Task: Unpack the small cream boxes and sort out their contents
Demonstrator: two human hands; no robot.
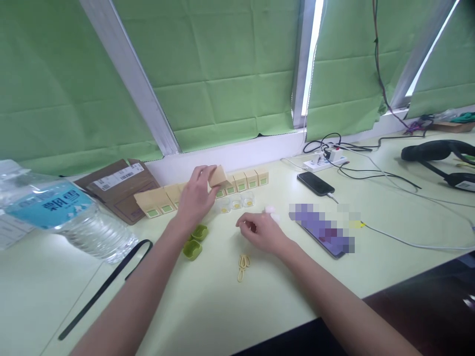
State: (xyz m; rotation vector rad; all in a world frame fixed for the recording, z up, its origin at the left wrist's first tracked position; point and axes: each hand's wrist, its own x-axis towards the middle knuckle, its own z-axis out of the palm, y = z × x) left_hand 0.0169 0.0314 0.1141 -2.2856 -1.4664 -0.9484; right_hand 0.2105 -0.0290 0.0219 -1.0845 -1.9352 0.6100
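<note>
Head view: the left hand (196, 193) has its grip closed around a small tan box (221, 175), fingers over the top and thumb beneath. The box is tilted above the row of like boxes (241, 182); whether it touches them, I cannot tell. The row extends to nine and three o'clock of this hand, which hides its middle.

At four o'clock of the left hand, the right hand (261, 232) has a loosely curled grip near the worktop (208, 306). Nothing shows in it, but the curl could hide something small, so I cannot tell whether it holds anything. White and pinkish pieces (273, 213) at its one o'clock are partly covered by the hand and hard to make out. Yellowish loops (242, 267) lie at its seven o'clock.

Clear cups (236, 201) with yellow spots sit at the left hand's three o'clock, green cups (192, 249) at its six, partly behind the forearm. A phone (321, 232) at the right hand's three o'clock has a pixelated screen.
</note>
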